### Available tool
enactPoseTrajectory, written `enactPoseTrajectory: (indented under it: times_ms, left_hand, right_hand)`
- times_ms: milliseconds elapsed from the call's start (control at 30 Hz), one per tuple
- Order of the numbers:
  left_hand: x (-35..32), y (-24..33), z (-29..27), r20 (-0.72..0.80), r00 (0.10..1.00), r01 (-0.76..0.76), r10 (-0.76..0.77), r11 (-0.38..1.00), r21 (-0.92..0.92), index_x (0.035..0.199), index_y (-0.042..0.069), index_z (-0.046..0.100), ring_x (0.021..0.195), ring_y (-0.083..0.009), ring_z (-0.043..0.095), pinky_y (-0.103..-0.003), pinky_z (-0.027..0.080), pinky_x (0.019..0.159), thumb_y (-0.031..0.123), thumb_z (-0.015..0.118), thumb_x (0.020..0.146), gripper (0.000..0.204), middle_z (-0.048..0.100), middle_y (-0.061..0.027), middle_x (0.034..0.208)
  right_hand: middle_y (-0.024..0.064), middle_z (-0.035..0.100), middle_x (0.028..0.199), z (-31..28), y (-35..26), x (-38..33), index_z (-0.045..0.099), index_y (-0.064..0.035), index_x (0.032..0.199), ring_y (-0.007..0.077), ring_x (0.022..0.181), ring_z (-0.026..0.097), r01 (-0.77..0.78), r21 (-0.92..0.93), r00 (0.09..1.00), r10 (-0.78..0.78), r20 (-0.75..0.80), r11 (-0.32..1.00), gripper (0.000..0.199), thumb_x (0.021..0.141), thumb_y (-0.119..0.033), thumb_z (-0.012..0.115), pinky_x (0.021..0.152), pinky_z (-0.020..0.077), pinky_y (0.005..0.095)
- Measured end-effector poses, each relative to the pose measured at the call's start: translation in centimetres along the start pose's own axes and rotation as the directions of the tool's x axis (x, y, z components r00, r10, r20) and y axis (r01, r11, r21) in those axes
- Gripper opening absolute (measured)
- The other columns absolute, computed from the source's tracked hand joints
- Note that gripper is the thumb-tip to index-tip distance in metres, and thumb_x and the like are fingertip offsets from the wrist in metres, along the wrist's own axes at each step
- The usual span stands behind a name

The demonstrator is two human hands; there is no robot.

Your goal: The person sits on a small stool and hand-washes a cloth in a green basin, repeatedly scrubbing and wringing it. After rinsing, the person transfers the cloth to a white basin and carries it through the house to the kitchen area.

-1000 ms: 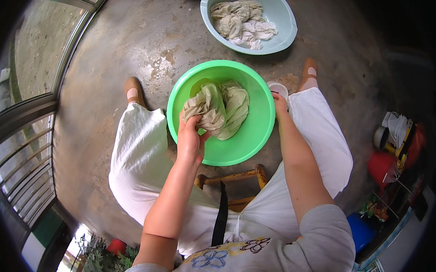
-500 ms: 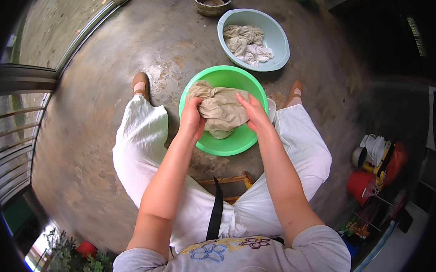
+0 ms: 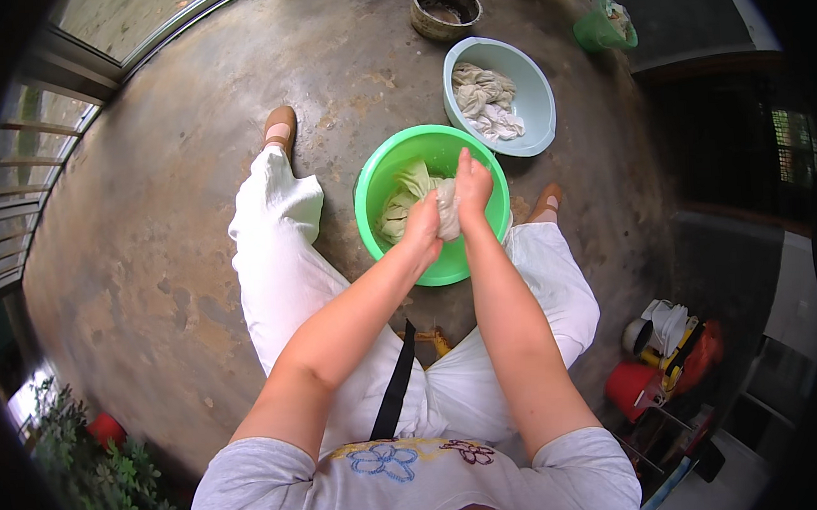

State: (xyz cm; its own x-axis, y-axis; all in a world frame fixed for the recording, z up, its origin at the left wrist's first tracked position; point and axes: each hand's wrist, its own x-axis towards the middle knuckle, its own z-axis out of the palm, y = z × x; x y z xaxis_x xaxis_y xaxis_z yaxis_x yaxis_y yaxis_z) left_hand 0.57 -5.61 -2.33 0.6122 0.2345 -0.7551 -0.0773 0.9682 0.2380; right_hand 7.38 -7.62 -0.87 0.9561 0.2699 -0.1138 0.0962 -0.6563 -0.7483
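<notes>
A bright green basin (image 3: 366, 202) stands on the floor between my legs. Inside it lies a wet beige cloth (image 3: 396, 214), bunched up and partly hidden behind my hands. My left hand (image 3: 423, 225) is closed around a fold of this cloth. Close beside it, over the basin's right half, my right hand (image 3: 473, 188) is closed as well, with the cloth running into it from the left. The two hands are only a small gap apart, and a stretch of cloth shows between them.
Beyond the green basin stands a pale blue basin (image 3: 537, 113) holding crumpled light cloths (image 3: 486, 101). Farther off are a dark metal pot (image 3: 445, 12) and a green bin (image 3: 599, 33). A red bucket (image 3: 629, 389) sits at the right, a leafy plant (image 3: 99, 469) at the lower left.
The cloth, earlier spread between both hands above the basin, is now bunched lower inside it. My hands have come together toward the right. The whole view has shifted a little.
</notes>
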Motion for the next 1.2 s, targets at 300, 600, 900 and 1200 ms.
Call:
enactPoseTrajectory:
  times_ms: [300,600,900,1200]
  left_hand:
    - [0.0,1.6,-1.0,0.090,0.993,0.067,-0.072,0.996,0.058,0.105,0.002,0.058,0.092,-0.0207,0.062,-0.035,0.051,0.082,0.023,0.048,0.093,0.025,0.063,-0.0099,0.102]
    - [2.5,3.7,-4.0,-0.017,0.956,-0.252,0.292,0.854,0.456,0.112,0.005,0.048,0.096,-0.0221,0.058,-0.035,0.050,0.080,0.008,0.054,0.084,0.029,0.057,-0.0106,0.108]
    - [2.7,2.0,-3.7,-0.013,0.996,0.090,-0.089,0.993,0.075,0.102,0.006,0.054,0.080,-0.0208,0.060,-0.036,0.050,0.072,0.023,0.051,0.088,0.022,0.060,-0.0085,0.092]
    - [3.3,3.4,-5.3,0.025,0.995,-0.102,0.099,0.959,0.266,0.086,0.004,0.055,0.062,-0.0161,0.055,-0.032,0.049,0.055,0.013,0.058,0.087,0.009,0.057,-0.0063,0.075]
  right_hand:
    - [0.0122,0.064,0.080,0.7,3.5,1.4,0.065,-0.0001,0.085,0.0239,0.079,0.060,-0.217,0.120,0.975,0.209,0.074,0.969,0.041,0.094,-0.037,0.052,0.076,0.0462,0.0322]
    - [0.0081,0.049,0.106,-3.7,1.6,-3.7,0.046,-0.0073,0.113,0.0182,0.082,0.050,-0.441,0.603,0.886,0.215,0.411,0.665,0.028,0.085,-0.006,0.049,0.072,0.0436,0.0265]
    - [0.0133,0.049,0.058,1.1,0.8,-3.9,0.055,0.0008,0.067,0.0253,0.052,0.048,0.242,0.025,0.964,-0.243,0.111,0.970,0.030,0.087,-0.021,0.060,0.054,0.0395,0.0356]
    - [0.0145,0.057,0.061,3.4,0.9,-5.8,0.058,0.0012,0.069,0.0233,0.057,0.055,0.054,0.188,0.992,-0.031,-0.122,0.981,0.040,0.092,-0.031,0.052,0.057,0.0429,0.0380]
